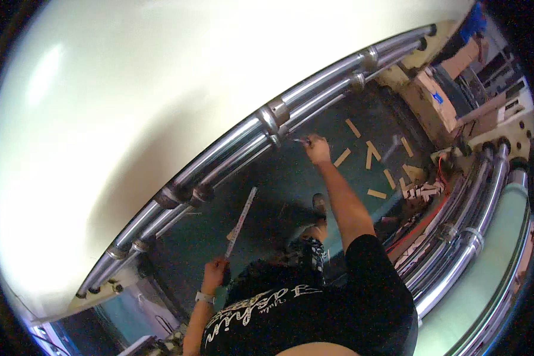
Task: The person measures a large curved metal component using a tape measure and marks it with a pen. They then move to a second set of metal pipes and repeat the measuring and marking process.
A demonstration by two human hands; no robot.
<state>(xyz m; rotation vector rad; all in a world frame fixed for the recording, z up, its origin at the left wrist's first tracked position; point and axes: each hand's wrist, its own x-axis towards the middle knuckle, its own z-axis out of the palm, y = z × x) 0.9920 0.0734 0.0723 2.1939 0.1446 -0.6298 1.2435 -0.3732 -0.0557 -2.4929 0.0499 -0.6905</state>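
Note:
My left hand [215,272], with a pale watch on the wrist, is closed around the lower end of a long, pale ruler-like strip [242,221] with small marks along it. The strip slants up and away, its far end free. My right arm reaches forward, and my right hand [317,149] is closed in a pinch near the shiny metal rods [273,118]. A small, thin, light-coloured object [298,140] sticks out to the left of its fingers; its kind is too small to make out. Beyond the rods, a large smooth white surface [130,89] fills the upper left.
Several flat wooden pieces [342,157] lie scattered on the dark floor [285,178] to the right. A heap of pale scraps [424,190] lies farther right, beside a second set of metal rods [457,237] and a pale green roller [486,279]. An open cardboard box [436,98] stands at upper right.

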